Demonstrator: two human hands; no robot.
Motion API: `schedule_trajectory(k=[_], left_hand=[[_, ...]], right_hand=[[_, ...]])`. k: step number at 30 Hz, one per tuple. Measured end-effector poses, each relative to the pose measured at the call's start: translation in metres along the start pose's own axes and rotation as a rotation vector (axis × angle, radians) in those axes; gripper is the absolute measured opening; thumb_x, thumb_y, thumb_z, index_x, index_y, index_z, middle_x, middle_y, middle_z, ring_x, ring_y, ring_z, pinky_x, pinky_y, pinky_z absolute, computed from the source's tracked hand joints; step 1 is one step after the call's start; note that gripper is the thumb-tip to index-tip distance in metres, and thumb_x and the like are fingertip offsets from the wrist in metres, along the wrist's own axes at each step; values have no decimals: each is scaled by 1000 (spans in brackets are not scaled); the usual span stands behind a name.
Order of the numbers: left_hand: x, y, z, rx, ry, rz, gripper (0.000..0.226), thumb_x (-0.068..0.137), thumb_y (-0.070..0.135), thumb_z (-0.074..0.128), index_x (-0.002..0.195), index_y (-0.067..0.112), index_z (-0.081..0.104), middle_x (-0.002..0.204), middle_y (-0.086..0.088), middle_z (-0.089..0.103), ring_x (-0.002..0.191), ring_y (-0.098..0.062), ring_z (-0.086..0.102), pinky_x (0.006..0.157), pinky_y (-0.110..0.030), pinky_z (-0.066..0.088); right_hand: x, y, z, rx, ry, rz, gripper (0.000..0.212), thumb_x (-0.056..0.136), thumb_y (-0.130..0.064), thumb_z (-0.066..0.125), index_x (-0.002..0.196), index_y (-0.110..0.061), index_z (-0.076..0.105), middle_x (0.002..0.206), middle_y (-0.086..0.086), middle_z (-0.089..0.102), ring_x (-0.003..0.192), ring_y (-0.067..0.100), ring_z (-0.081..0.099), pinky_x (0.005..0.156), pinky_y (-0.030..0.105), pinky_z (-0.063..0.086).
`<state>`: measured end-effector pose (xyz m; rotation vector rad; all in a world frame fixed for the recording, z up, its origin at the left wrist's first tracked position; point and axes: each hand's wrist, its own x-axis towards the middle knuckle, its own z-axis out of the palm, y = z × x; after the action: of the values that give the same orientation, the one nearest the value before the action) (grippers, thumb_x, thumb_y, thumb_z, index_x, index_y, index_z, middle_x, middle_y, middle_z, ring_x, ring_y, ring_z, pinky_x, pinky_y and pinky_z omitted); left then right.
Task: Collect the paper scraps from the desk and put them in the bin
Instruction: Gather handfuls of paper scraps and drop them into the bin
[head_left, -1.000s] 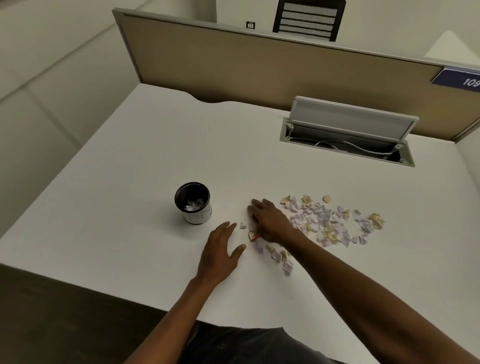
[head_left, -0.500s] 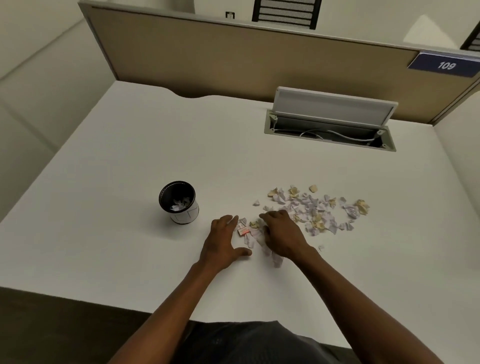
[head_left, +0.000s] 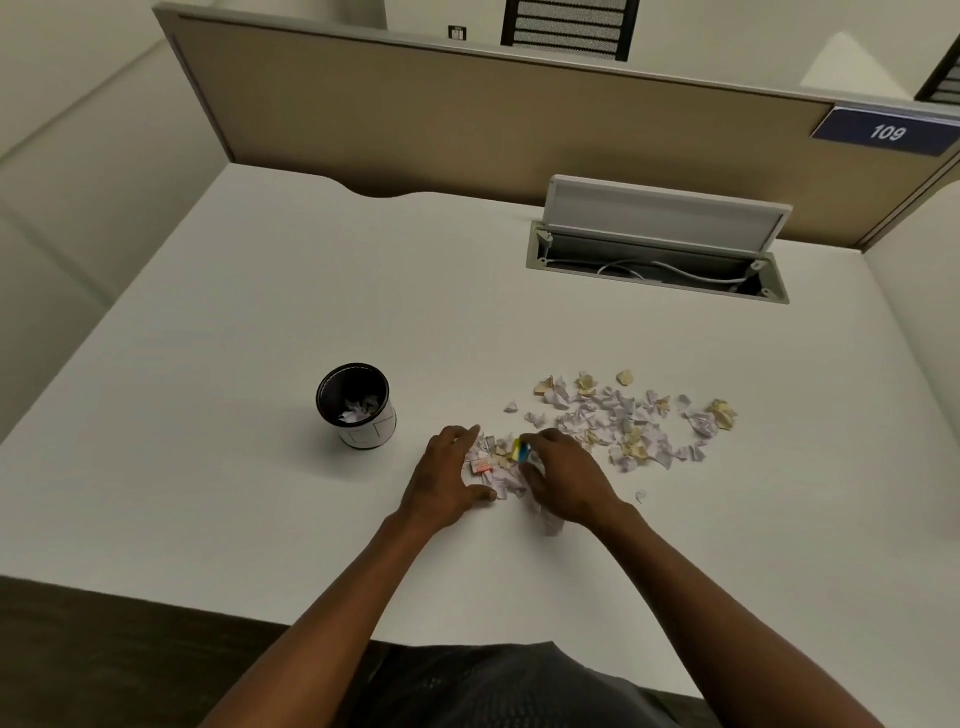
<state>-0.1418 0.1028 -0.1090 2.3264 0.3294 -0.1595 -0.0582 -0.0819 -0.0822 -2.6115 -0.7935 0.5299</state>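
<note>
Many small crumpled paper scraps (head_left: 628, 421), white and tan, lie spread on the white desk (head_left: 260, 322). A smaller clump of scraps (head_left: 496, 462) lies between my two hands. My left hand (head_left: 447, 478) rests flat on the desk at the clump's left side, fingers apart. My right hand (head_left: 563, 475) is cupped against the clump's right side, fingers curled over some scraps. The bin (head_left: 356, 405), a small black-lined round cup with scraps inside, stands upright left of my left hand.
An open cable hatch (head_left: 660, 249) with its lid raised sits at the back right of the desk. A tan partition (head_left: 467, 114) closes off the far edge. The desk's near edge runs just in front of my body.
My two hands have drawn closer together, pushing scraps from the pile's left end into a clump between them. The bin has not moved.
</note>
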Motion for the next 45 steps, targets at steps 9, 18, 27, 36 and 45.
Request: schedule_trajectory(k=[9, 18, 27, 36, 45], left_hand=[[6, 7, 2, 61, -39, -1, 96, 72, 30, 88, 151, 15, 37, 147, -6, 43, 132, -23, 44, 109, -32, 43], [7, 11, 9, -65, 133, -13, 66, 75, 17, 86, 135, 9, 58, 119, -7, 64, 105, -21, 64, 94, -31, 54], [1, 7, 13, -290, 228, -123, 41, 74, 4, 84, 114, 8, 73, 107, -8, 73, 97, -20, 69, 88, -25, 56], [-4, 7, -2, -508, 224, -267, 31, 75, 13, 86, 102, 24, 76, 94, 8, 76, 84, 2, 69, 71, -6, 50], [-5, 19, -49, -705, 305, -223, 27, 79, 6, 81, 102, 19, 76, 94, 4, 78, 90, -7, 73, 84, -24, 57]], right_hand=[[10, -8, -3, -189, -162, -66, 98, 76, -53, 78, 156, -30, 26, 152, 7, 39, 133, 29, 45, 100, 40, 47], [23, -21, 6, -22, -29, -94, 55, 83, -34, 76, 134, -20, 60, 122, 7, 58, 106, 26, 61, 86, 35, 52], [28, -19, 9, 195, 66, -48, 31, 80, -25, 78, 110, -18, 76, 109, 6, 72, 101, 20, 63, 82, 24, 43], [36, -25, 4, 595, -32, 43, 22, 81, -21, 80, 103, -18, 80, 94, 1, 79, 85, 13, 73, 78, 24, 58], [54, -52, -31, 1045, -192, -57, 21, 83, -7, 78, 104, -5, 77, 97, 26, 74, 82, 26, 69, 81, 37, 57]])
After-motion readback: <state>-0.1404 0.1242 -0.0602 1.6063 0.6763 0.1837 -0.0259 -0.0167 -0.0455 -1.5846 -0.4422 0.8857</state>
